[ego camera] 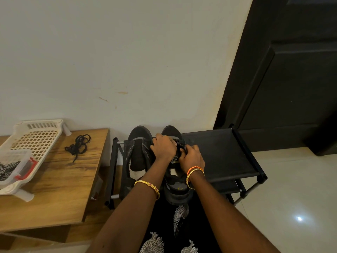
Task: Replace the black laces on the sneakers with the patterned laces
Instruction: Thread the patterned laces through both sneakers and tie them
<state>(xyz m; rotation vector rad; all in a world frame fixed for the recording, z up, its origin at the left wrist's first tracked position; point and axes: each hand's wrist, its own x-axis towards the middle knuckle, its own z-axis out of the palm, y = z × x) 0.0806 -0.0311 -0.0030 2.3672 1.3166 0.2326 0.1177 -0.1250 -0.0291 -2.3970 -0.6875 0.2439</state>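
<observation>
Both grips are closed: the left hand (pixel 164 146) curls over the right sneaker (pixel 176 172), the right hand (pixel 191 157) pinches its black lace (pixel 180 146). Both dark sneakers sit on a black rack (pixel 222 154); the left sneaker (pixel 139 152) is laceless. A removed lace (pixel 78 146) lies on the tabletop (pixel 63 179); patterned laces (pixel 7 169) sit boxed, cut off at left. Eyelets are hidden.

A wooden tabletop (pixel 60 179) at the lower left of the frame carries a white slotted basket (pixel 34 141) and a loose coil of black laces (pixel 78 146). Just right of it, a black shoe rack (pixel 224 154) bears two dark sneakers (pixel 139 154) side by side on its top shelf.
</observation>
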